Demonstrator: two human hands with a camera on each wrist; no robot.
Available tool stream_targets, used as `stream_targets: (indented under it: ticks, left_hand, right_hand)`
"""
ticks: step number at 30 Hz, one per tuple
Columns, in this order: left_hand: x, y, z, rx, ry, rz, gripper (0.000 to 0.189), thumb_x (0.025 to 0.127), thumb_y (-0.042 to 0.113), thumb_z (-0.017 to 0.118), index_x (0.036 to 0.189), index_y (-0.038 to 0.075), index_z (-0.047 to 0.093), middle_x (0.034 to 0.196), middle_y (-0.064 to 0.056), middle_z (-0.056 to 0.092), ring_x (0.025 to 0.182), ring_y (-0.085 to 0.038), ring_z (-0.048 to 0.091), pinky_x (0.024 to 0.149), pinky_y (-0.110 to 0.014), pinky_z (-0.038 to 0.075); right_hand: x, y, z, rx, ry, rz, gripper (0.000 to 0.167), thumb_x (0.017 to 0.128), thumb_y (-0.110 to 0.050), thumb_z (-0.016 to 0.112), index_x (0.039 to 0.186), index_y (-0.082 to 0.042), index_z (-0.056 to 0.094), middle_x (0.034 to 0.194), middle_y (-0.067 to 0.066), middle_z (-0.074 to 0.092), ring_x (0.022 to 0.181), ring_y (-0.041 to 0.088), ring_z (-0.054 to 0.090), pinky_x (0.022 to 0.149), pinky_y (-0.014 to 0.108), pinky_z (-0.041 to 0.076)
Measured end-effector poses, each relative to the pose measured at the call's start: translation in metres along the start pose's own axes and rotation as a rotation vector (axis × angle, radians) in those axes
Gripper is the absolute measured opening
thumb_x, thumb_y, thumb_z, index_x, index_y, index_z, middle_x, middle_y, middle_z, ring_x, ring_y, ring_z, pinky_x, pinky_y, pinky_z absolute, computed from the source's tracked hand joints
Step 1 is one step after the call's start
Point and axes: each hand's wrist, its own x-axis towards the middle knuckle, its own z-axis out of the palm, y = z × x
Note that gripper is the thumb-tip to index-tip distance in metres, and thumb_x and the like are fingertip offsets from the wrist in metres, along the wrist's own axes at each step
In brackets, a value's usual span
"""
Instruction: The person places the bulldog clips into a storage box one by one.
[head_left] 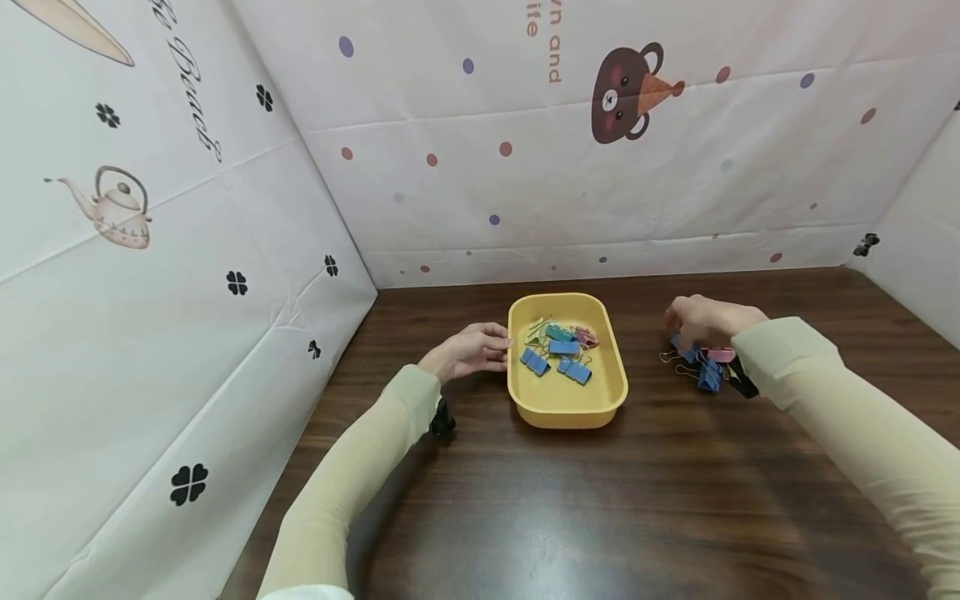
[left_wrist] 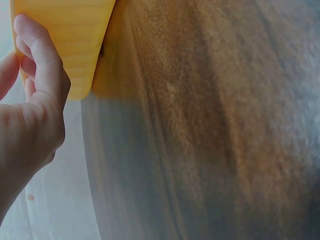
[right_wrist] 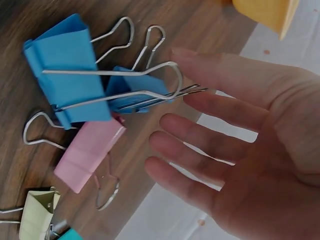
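My left hand (head_left: 472,350) rests its fingertips against the left wall of a yellow tray (head_left: 567,419). The left wrist view shows those fingers (left_wrist: 42,55) along the tray's outer side. At the right, my right hand (head_left: 708,319) is over a small heap of binder clips. In the right wrist view its thumb and index finger stand apart around the wire handles of a blue binder clip (right_wrist: 137,85), fingers extended; firm contact cannot be made out. A larger blue binder clip (right_wrist: 70,70), a pink one (right_wrist: 91,152) and a pale yellow one (right_wrist: 37,212) lie beside it.
Inside the tray lie several binder clips: blue (head_left: 564,347), teal (head_left: 559,332), pink (head_left: 586,337) and yellow-green. A black clip (head_left: 741,382) is partly under the right sleeve. White printed sheets (head_left: 480,192) wall off the back and sides of the dark wooden table (head_left: 510,517).
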Motion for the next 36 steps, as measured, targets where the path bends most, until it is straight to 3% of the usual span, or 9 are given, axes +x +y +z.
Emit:
stream_targets:
  ticks: [5,12,16,19,22,26,32,36]
  left_hand:
    - [0.001,0.000,0.000,-0.008,-0.005,0.002,0.008,0.096,0.002,0.056,0.096,0.009,0.051,0.086,-0.009,0.057,0.071,-0.018,0.057,0.069,-0.033,0.056]
    - [0.001,-0.001,-0.001,-0.015,-0.002,0.003,0.008,0.095,0.002,0.057,0.095,0.009,0.052,0.083,-0.008,0.058,0.071,-0.018,0.057,0.069,-0.033,0.056]
    - [0.001,-0.001,-0.001,-0.015,-0.007,0.003,0.008,0.095,0.003,0.057,0.095,0.009,0.053,0.082,-0.008,0.059,0.071,-0.018,0.057,0.069,-0.033,0.056]
    - [0.001,-0.001,-0.001,-0.019,-0.007,0.002,0.007,0.095,0.002,0.057,0.095,0.009,0.053,0.081,-0.007,0.059,0.071,-0.018,0.057,0.069,-0.033,0.056]
    - [0.001,-0.001,-0.001,-0.024,-0.005,0.001,0.008,0.095,0.002,0.057,0.094,0.009,0.053,0.082,-0.007,0.059,0.071,-0.018,0.057,0.068,-0.033,0.056]
    - [0.001,-0.001,-0.001,-0.020,-0.004,-0.002,0.008,0.095,0.003,0.057,0.094,0.009,0.053,0.082,-0.008,0.059,0.071,-0.018,0.058,0.069,-0.033,0.056]
    - [0.001,-0.001,-0.001,-0.011,-0.005,-0.003,0.007,0.095,0.004,0.058,0.095,0.009,0.053,0.082,-0.007,0.059,0.071,-0.018,0.058,0.071,-0.034,0.056]
    - [0.001,0.000,-0.001,-0.017,-0.011,-0.004,0.008,0.095,0.003,0.058,0.095,0.009,0.052,0.082,-0.007,0.059,0.071,-0.018,0.058,0.070,-0.034,0.056]
  right_hand:
    - [0.002,0.005,0.005,-0.035,-0.019,0.008,0.067,0.067,0.012,0.065,0.131,0.012,0.047,0.128,0.034,0.052,0.093,0.030,0.052,0.060,0.029,0.043]
    - [0.007,0.009,0.012,-0.111,-0.014,0.025,0.069,0.066,0.019,0.056,0.134,0.012,0.043,0.131,0.036,0.048,0.090,0.031,0.047,0.052,0.029,0.036]
    - [0.010,0.012,0.015,-0.136,0.026,0.021,0.059,0.071,0.018,0.054,0.130,0.013,0.046,0.115,0.033,0.055,0.076,0.025,0.047,0.051,0.029,0.033]
    - [0.014,0.015,0.016,-0.153,0.090,-0.005,0.047,0.077,0.015,0.054,0.124,0.014,0.050,0.107,0.030,0.058,0.072,0.025,0.052,0.054,0.031,0.038]
    - [0.017,0.019,0.017,-0.161,0.144,-0.028,0.040,0.083,0.009,0.056,0.122,0.016,0.051,0.112,0.034,0.059,0.088,0.039,0.061,0.066,0.040,0.051]
    - [0.018,0.020,0.016,-0.129,0.165,-0.039,0.042,0.087,-0.002,0.062,0.122,0.018,0.050,0.118,0.038,0.056,0.105,0.050,0.057,0.081,0.053,0.053]
    - [0.018,0.018,0.013,-0.120,0.132,-0.050,0.060,0.075,0.000,0.074,0.126,0.018,0.048,0.122,0.037,0.053,0.112,0.051,0.052,0.082,0.050,0.052]
    - [0.019,0.020,0.015,-0.094,0.101,-0.073,0.067,0.068,0.011,0.071,0.130,0.017,0.045,0.127,0.039,0.050,0.116,0.053,0.049,0.080,0.047,0.053]
